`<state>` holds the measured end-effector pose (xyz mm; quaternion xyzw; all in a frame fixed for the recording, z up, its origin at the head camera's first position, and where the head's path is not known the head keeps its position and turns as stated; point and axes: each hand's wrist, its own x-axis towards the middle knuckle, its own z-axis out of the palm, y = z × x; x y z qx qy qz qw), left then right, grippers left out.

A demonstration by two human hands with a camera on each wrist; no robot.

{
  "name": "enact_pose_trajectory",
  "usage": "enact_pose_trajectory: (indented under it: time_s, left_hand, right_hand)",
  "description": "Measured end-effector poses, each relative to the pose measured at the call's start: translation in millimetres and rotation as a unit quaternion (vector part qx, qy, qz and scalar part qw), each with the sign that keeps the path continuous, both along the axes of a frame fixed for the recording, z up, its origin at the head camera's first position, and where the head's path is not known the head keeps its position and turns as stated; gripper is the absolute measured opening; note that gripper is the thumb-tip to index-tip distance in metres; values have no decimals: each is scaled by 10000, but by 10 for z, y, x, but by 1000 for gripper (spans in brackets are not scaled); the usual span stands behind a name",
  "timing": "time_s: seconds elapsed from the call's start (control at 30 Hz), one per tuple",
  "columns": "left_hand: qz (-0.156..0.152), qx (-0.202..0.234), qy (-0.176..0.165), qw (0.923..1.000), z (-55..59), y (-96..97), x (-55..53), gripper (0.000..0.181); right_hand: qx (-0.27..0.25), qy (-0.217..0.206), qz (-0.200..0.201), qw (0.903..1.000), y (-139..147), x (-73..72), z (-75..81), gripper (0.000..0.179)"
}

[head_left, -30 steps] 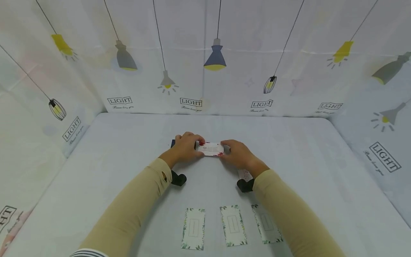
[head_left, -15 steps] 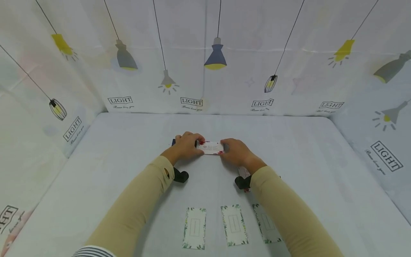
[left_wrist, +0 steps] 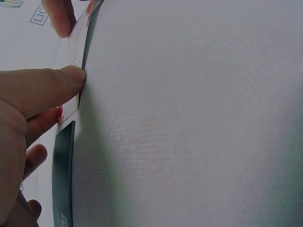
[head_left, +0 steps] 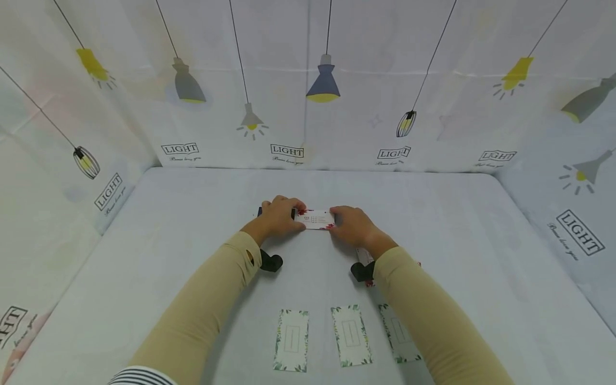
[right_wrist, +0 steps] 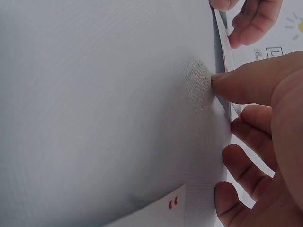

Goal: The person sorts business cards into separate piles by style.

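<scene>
A white business card with red flowers in its corners lies crosswise between the two hands. My left hand pinches its left end, thumb on the near edge and fingers on the far edge. At the opposite end, my right hand pinches it the same way. In the left wrist view the card shows close over the white cloth, almost edge-on. A dark card or thin stack lies under the left hand, just beside the held card's end and mostly covered in the head view.
Beneath the right wrist lies another red-flowered white card, partly covered by the sleeve. Nearer the body, three green-leaf-bordered cards lie in a row, the rightmost partly behind the right forearm. A lamp-printed cloth wall stands behind the table.
Both hands keep their hold on the card, nearly still. The right forearm has shifted slightly left, so more of the red-flowered card beneath it shows.
</scene>
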<state>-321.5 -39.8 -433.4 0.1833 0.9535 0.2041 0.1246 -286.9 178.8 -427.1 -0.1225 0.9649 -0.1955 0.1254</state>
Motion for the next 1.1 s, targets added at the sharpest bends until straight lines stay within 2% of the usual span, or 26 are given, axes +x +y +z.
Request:
enact_pose_trajectory:
  time_s: [0.33, 0.7, 0.93, 1.1]
  left_hand:
    - [-53, -37, 45, 10000, 42, 6, -8, 47]
    - [-62, -42, 110, 9999, 0, 11, 16, 50]
    - [-349, 163, 246, 9990, 52, 80, 121, 52]
    - [-609, 279, 327, 9972, 2, 138, 263, 52]
  right_hand:
    - [9, -44, -73, 10000, 5, -1, 26, 57]
    - [-222, -98, -199, 9995, 20, 66, 25, 61]
    - [-433, 168, -539, 9975, 70, 261, 173, 62]
    - [-288, 154, -767, 9965, 164, 452, 226, 59]
